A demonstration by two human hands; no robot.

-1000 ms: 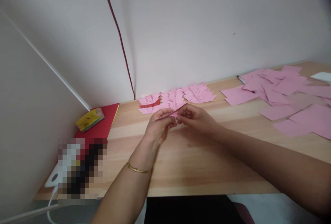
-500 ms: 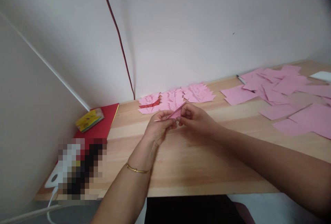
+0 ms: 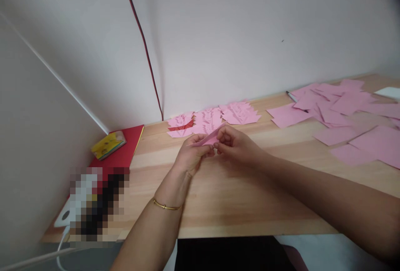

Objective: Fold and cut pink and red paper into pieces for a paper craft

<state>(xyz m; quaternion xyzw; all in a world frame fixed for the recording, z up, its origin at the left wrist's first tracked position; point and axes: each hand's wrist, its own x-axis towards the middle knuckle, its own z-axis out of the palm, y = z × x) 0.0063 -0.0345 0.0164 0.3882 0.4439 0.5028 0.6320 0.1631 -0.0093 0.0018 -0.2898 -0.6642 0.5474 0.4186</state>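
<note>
Between my two hands is a folded piece of pink paper [image 3: 210, 138], held up above the wooden table [image 3: 237, 204]. My left hand [image 3: 194, 150] is closed on its left part, thumb in front and fingers behind. At the paper's right end, my right hand [image 3: 236, 144] pinches it with thumb and curled fingers. The fingertips of both hands almost meet at its lower edge. Just behind the hands lie folded pink paper pieces [image 3: 208, 119] in overlapping rows, with a red piece [image 3: 181, 126] among them at the left.
Flat pink sheets [image 3: 346, 104] are spread over the right of the table, a pen [image 3: 292, 96] partly under them. At left, a yellow packet [image 3: 108, 146] rests on a red folder [image 3: 134, 137]. A dark red cable [image 3: 144, 41] hangs along the wall. One left-hand area is pixelated.
The pink paper has tilted slightly in my hands, showing more of its face. Both hands keep nearly the same place and grip.
</note>
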